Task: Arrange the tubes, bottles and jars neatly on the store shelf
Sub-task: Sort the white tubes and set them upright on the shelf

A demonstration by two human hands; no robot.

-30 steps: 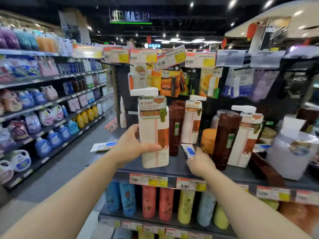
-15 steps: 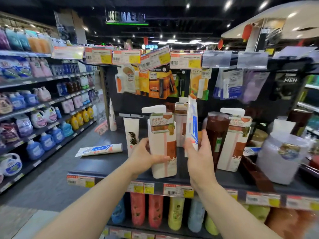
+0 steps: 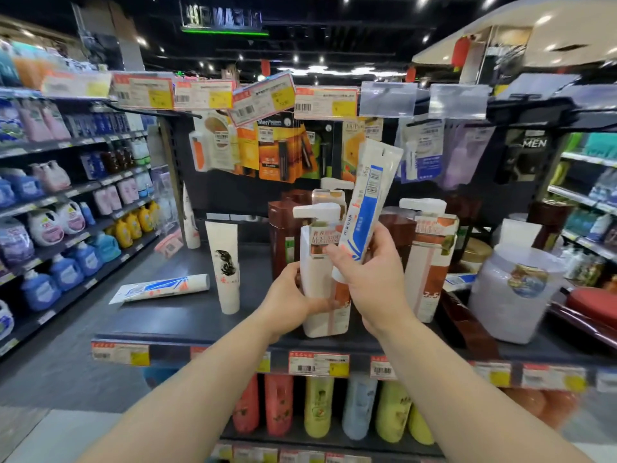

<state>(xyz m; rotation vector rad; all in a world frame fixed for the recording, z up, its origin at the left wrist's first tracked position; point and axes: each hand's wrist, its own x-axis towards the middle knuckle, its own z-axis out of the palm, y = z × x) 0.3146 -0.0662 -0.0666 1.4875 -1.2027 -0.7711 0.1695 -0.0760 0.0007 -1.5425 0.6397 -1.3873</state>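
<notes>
My left hand (image 3: 290,295) grips a white pump bottle (image 3: 320,262) with an orange label, standing near the front of the dark shelf (image 3: 173,322). My right hand (image 3: 374,279) holds a white and blue tube (image 3: 367,202) by its cap end, crimped end up, in front of that bottle. A second white and blue tube (image 3: 160,289) lies flat on the shelf's left part. A white tube with a black figure (image 3: 225,265) stands upright on its cap beside it. Brown bottles (image 3: 283,235) and another white pump bottle (image 3: 430,259) stand behind.
A large clear jar (image 3: 514,292) with a lid stands at the right, with an orange-lidded jar (image 3: 474,252) behind it. A brown box (image 3: 467,325) lies at the shelf's right front. Hanging packets (image 3: 277,152) fill the back panel. Coloured bottles (image 3: 317,406) line the lower shelf.
My right hand picked the white and blue tube off the shelf and lifted it upright in front of the pump bottle. My left hand set the pump bottle down on the shelf.
</notes>
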